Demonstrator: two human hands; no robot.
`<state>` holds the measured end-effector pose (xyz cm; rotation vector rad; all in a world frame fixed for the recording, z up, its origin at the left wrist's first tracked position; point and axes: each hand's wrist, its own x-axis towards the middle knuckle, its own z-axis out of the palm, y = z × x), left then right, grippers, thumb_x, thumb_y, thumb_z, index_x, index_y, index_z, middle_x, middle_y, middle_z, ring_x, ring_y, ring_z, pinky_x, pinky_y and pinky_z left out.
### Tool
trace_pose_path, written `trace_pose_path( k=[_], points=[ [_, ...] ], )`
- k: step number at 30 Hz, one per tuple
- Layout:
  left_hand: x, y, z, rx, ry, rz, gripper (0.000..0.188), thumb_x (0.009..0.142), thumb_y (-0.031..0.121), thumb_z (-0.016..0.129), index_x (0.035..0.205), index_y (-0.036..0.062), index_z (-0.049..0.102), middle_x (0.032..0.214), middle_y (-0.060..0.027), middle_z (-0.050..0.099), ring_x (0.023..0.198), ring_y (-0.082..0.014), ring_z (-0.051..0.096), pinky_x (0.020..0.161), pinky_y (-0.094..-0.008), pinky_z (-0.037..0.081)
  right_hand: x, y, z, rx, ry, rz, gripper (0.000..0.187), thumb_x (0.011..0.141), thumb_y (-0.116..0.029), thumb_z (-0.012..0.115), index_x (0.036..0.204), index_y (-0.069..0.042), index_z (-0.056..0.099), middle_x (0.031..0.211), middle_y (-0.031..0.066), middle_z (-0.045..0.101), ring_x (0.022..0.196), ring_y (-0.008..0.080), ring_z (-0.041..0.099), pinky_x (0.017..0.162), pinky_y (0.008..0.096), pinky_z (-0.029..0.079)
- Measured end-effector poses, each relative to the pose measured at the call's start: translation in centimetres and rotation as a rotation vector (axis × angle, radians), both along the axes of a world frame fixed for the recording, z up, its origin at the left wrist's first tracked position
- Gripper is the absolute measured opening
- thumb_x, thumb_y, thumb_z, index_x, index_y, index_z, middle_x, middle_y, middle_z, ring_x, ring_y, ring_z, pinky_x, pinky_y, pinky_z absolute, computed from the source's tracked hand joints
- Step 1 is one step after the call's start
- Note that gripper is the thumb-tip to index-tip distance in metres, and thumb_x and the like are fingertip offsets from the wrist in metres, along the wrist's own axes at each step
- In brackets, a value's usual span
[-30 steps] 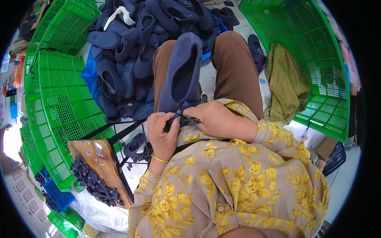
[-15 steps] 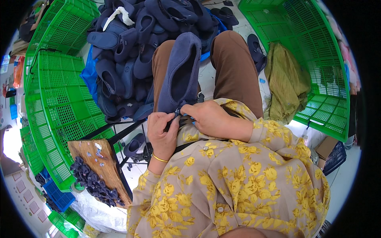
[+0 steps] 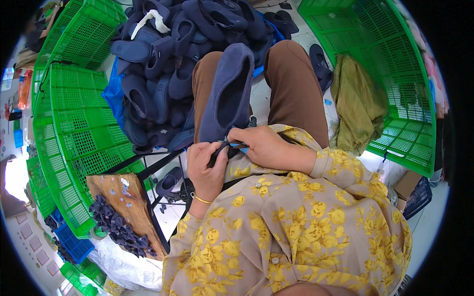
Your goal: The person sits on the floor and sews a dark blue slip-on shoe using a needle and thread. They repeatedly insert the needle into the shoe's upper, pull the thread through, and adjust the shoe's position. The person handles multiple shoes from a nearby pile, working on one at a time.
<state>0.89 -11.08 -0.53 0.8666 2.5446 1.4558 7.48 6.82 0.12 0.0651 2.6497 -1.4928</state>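
A navy slipper (image 3: 213, 98) rests against my left knee, its opening facing up and its near end at my hands. My left hand (image 3: 205, 165) pinches a small dark fabric piece (image 3: 219, 148) at that near end, thumb and forefinger together. Close against it, my right hand (image 3: 266, 147) is closed, with its thumb and forefinger meeting at the same spot. Whatever the right fingers grip is too small and hidden to name. A dark strip and a bit of blue show beneath the right hand.
Beyond my knees lies a heap of navy slippers (image 3: 148, 93) on blue plastic. Green crates (image 3: 74, 133) stand at left, another green crate (image 3: 368, 54) at right beside an olive cloth (image 3: 355, 106). A wooden board (image 3: 111, 185) at lower left carries several small dark fabric bows (image 3: 116, 222).
Both hands have shifted slightly right in the picture, along with the slipper and surroundings. The fingers stay together at the slipper's near end, and the right fingertips have turned a little.
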Motion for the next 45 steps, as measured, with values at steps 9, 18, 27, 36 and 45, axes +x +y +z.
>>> trace_pose_path(
  k=[9,18,27,36,45],
  points=[
    [-0.1,0.0,0.0,0.023,0.069,-0.048,0.024,0.07,-0.001,0.076,0.093,0.0059,0.071,0.082,-0.0064,0.059,0.075,-0.0226,0.053,0.067,-0.0316,0.041,0.4,0.6,0.0,-0.067,-0.003,0.032,0.031,0.08,0.005,0.054,0.109,-0.008,0.053,0.085,0.0214,0.066,0.083,0.0429,0.064,0.07,0.0488,0.048],
    [-0.2,0.1,-0.1,0.038,0.07,-0.11,0.025,0.071,-0.002,0.075,0.096,0.0056,0.072,0.082,-0.006,0.057,0.076,-0.0229,0.052,0.068,-0.032,0.041,0.1,0.0,-1.0,-0.134,-0.031,-0.015,0.035,0.08,0.009,0.055,0.108,-0.004,0.038,0.084,0.021,0.061,0.083,0.0444,0.062,0.068,0.0462,0.048],
    [-0.1,0.3,-0.4,0.023,0.11,-0.119,0.026,0.072,-0.002,0.075,0.096,0.0061,0.072,0.084,-0.0054,0.058,0.078,-0.0233,0.053,0.07,-0.0324,0.042,-0.5,0.2,0.4,-0.247,-0.047,0.026,0.037,0.091,-0.005,0.051,0.124,-0.01,0.036,0.094,0.026,0.064,0.088,0.0456,0.064,0.072,0.0488,0.049],
    [0.1,0.1,-0.7,0.041,0.103,-0.08,0.023,0.07,-0.001,0.077,0.091,0.0047,0.071,0.088,-0.007,0.064,0.08,-0.0245,0.057,0.071,-0.0324,0.045,-1.3,0.2,0.2,-0.075,-0.045,0.033,0.019,0.091,-0.016,0.057,0.108,-0.012,0.052,0.088,0.0182,0.067,0.082,0.0393,0.065,0.066,0.0477,0.047],
    [-0.3,-0.5,-1.5,0.01,0.078,-0.116,0.024,0.071,-0.002,0.074,0.094,0.0031,0.069,0.092,-0.0102,0.064,0.083,-0.0287,0.058,0.073,-0.035,0.047,-2.5,-0.4,1.0,0.512,0.573,0.111,0.021,0.074,-0.008,0.06,0.094,-0.012,0.059,0.094,0.003,0.052,0.08,0.0232,0.058,0.068,0.0353,0.046]
  ],
)
